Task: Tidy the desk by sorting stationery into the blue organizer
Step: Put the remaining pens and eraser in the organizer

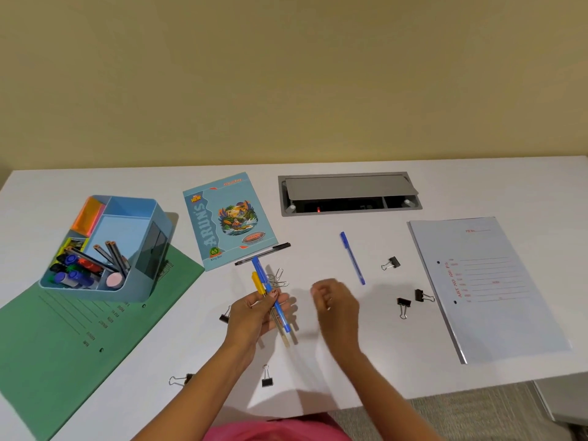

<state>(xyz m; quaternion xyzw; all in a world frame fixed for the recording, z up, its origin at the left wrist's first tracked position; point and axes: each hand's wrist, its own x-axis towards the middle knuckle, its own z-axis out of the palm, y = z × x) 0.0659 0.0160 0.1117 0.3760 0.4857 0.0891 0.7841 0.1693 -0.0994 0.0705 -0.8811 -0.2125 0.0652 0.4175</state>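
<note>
1. Currently your left hand is clamped round a bundle of pens, blue and yellow ones showing, held just over the desk. Fisting them together probably saves trips to the organizer.
2. Your right hand is just beside the left, not touching it. Fingers are loosely curled and nothing shows in them, but it's motion-blurred, so that's a best read.
3. The blue organizer stands far left on the green folder, well apart from the bundle.
4. Inside it:
   - pencils leaning in the front section
   - markers bunched at the front-left
   - a pink eraser at the front
   - an orange pad in the back-left slot
5. Still loose on the desk:
   - a blue pen mid-desk
   - a black pen along the lower edge of the notebook
   - paper clips just beyond the bundle
   - binder clips, scattered
6. My guess is the bundle belongs with the pencils.
</note>
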